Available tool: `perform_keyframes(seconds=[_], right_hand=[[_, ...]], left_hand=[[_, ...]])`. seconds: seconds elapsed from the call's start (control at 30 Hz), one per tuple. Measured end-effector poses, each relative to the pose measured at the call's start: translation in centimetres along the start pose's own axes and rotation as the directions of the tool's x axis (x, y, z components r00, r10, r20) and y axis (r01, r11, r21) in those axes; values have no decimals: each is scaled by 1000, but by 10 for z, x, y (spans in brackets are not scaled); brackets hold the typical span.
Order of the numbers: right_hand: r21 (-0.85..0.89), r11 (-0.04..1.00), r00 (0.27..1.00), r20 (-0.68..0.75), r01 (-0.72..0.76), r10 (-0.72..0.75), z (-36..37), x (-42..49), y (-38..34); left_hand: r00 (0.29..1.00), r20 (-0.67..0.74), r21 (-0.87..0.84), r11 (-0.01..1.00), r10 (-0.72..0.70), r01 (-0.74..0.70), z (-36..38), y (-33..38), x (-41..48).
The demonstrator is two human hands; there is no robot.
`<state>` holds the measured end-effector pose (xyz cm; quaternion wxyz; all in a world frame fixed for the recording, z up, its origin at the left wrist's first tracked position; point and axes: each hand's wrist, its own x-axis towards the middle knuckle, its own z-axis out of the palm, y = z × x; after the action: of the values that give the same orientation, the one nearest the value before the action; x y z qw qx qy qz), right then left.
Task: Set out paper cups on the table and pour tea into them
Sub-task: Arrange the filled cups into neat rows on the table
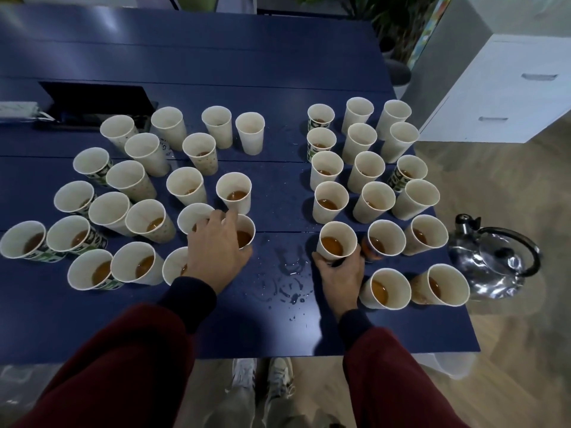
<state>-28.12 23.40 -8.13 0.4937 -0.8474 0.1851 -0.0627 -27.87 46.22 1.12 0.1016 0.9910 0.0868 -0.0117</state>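
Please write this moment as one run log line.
left grip: holds left cup | right grip: holds right cup | kettle: standing, untouched | table: spilled drops

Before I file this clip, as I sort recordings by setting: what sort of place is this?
Likely an office or meeting room: a long blue table with a flip-up socket box set in it, a white drawer cabinet beside it, and potted plants behind.
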Motion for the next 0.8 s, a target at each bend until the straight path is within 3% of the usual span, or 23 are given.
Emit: perform_keyframes(seconds=[0.2,0.4,0.5,0.6,0.8], right_hand=[[46,999,1000,22,3,-4,-7,-12,-2],[99,995,1000,8,-27,27,-11,-64,-7],[140,990,992,126,-5,-13,-10,-84,-12],[224,970,958,246,94,-149,-11,-92,-22],[168,970,966,161,177,-204,-21,-87,-18]], left_hand=[[999,-41,133,991,17,-11,-10,13,-4],[995,-13,-89,991,95,-96,-28,43,-24],[986,74,-173,976,149,-135,-35,62,-39],[966,160,-159,971,204,-179,-39,80,-52],[942,163,-195,945,295,-262,-39,93,-63]])
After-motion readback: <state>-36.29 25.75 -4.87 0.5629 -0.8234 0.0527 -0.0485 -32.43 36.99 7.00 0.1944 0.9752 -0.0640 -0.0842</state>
